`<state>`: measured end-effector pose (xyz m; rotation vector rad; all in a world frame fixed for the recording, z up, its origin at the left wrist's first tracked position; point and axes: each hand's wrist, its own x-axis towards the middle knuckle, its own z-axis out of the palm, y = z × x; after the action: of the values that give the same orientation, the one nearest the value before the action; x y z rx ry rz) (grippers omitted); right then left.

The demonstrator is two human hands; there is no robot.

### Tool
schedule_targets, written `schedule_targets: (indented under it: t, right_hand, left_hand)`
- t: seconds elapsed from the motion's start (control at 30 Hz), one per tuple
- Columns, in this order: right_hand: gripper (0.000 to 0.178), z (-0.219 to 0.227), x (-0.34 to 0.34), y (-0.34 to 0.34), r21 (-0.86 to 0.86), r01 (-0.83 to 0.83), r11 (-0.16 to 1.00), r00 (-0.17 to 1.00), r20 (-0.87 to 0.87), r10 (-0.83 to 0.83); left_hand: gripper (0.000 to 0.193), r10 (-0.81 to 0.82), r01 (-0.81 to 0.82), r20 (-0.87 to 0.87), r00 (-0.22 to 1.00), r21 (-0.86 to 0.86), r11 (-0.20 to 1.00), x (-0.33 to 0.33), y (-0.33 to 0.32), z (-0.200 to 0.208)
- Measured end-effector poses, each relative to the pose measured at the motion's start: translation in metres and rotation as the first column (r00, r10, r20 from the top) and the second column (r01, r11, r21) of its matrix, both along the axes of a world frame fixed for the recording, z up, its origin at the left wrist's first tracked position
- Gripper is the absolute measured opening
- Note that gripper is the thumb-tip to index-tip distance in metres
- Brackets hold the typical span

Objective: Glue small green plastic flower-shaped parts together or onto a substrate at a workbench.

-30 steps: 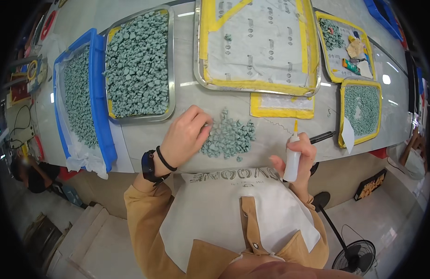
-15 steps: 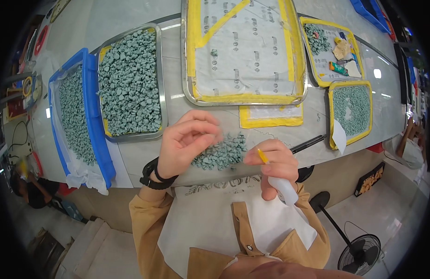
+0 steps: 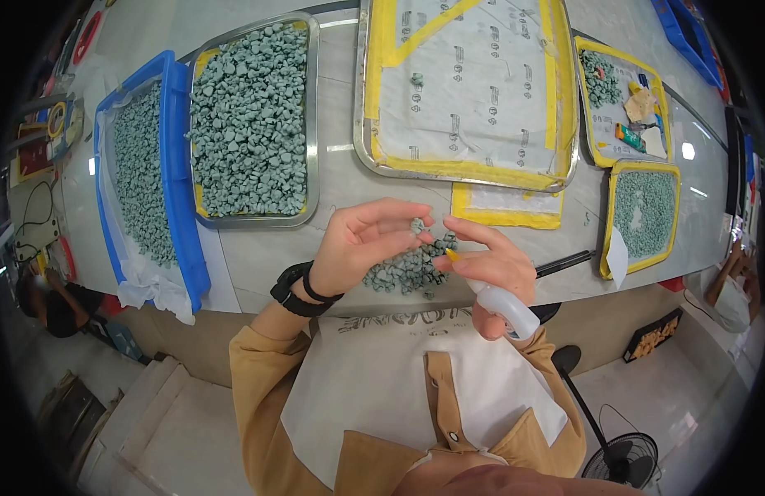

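My left hand (image 3: pixel 368 240), with a black watch (image 3: pixel 304 289) on its wrist, pinches a small grey-green stone (image 3: pixel 418 225) between thumb and fingertips. My right hand (image 3: pixel 502 264) is wrapped round a small white squeeze bottle (image 3: pixel 515 312). A yellow tip (image 3: pixel 453 255) pokes out between its fingers, close to the left fingertips. The right index finger points toward the held stone, with a slight gap between them. Beneath both hands lies a loose pile of grey-green stones (image 3: pixel 406 277) on the grey table (image 3: pixel 267 263), partly covered by the hands.
On the left stand a metal tray (image 3: pixel 312 157) and a blue bin (image 3: pixel 176 165) of stones. A large yellow-taped tray (image 3: pixel 473 169) holds one stone. Rightward are two smaller yellow-edged trays (image 3: pixel 595 145) and a black pen-like tool (image 3: pixel 564 264). A fan (image 3: pixel 631 459) stands on the floor.
My left hand has moved toward the right hand, and a stone now shows in its fingertips. The right index finger has stretched out. The whole view has shifted a little.
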<state>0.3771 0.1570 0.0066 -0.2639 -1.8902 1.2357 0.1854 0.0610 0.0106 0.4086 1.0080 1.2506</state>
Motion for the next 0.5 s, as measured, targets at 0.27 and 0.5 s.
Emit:
schedule_targets:
  t: [0.27, 0.5]
  right_hand:
    - [0.037, 0.002, -0.009, -0.001, -0.007, 0.03, 1.0, 0.998, 0.048, -0.029]
    - [0.031, 0.002, -0.011, 0.0, -0.009, 0.031, 0.999, 0.999, 0.043, -0.031]
  left_hand:
    - [0.031, -0.021, 0.03, -0.11, 0.994, 0.085, 0.996, 0.001, -0.003, -0.004]
    - [0.03, -0.051, 0.061, -0.11, 0.993, 0.084, 0.995, -0.001, -0.003, -0.004]
